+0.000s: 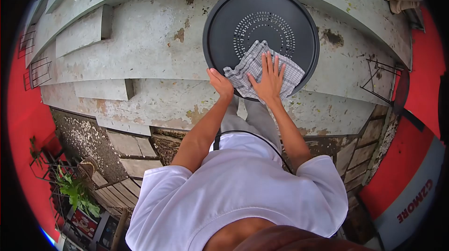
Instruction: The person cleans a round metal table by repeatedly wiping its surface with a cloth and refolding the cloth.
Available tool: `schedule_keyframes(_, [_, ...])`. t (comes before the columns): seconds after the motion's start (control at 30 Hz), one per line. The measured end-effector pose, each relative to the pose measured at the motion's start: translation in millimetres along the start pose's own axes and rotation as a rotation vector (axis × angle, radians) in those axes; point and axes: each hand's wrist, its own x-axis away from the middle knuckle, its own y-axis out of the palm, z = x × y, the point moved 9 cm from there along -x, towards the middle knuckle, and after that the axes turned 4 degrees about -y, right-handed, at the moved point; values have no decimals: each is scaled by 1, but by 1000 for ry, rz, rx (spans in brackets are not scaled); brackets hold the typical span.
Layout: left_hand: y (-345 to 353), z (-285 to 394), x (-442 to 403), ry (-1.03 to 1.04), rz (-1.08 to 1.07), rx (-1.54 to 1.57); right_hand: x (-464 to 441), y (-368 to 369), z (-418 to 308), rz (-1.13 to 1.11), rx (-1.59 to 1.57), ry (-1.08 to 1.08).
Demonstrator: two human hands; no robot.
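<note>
A round dark-grey table top (220, 31) with a raised rim and rings of small punched holes is in front of me; what supports it is hidden. My left hand (220, 84) grips its lower left rim, some fingers out of sight beneath the edge. On the near part of the surface lies a crumpled grey-and-white checked cloth (250, 67). My right hand (270, 79) presses flat on that cloth with its fingers spread, and touches it without gripping.
Wide, worn concrete steps (154, 50) surround the table top, with raised blocks (82, 31) at left. Black wire frames (39, 73) stand at both sides near red walls. A leafy plant (77, 190) is at lower left, and wooden slats (135, 145) lie below the steps.
</note>
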Motion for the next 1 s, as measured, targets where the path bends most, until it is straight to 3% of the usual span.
schedule_keyframes(0.07, [-1,-3,0,-3,1,-14,-9,-5,19,99,39,141])
schedule_keyframes(0.17, [-3,-6,4,-17,-4,-24,-48,-2,-3,155,17,109])
schedule_keyframes(0.3, [0,-2,1,11,-11,-8,7,15,-29,-38,-46,-68])
schedule_keyframes(0.37, [0,1,0,36,11,16,18,10,-1,-72,28,7])
schedule_keyframes(0.43, [0,-4,3,-31,-4,-31,19,-5,37,37,45,218])
schedule_keyframes(0.53, [-2,-8,-2,56,21,-18,-45,-10,67,198,111,340])
schedule_keyframes(0.6, [-1,-1,0,75,27,-13,-101,-13,47,294,144,241])
schedule_keyframes(0.67, [-2,-1,8,89,31,-16,-127,-14,-11,303,101,-17])
schedule_keyframes(0.77, [4,-7,2,61,10,-55,-82,20,-88,102,51,-325])
schedule_keyframes(0.83, [0,3,2,163,43,37,-40,29,-82,6,8,-285])
schedule_keyframes(0.87, [1,-8,1,53,-3,-43,-24,25,-62,16,35,-176])
schedule_keyframes(0.97, [-1,-8,-2,62,5,-28,-13,-2,28,162,99,153])
schedule_keyframes(1.0, [1,-8,0,-42,-40,-36,-23,-8,61,192,124,237])
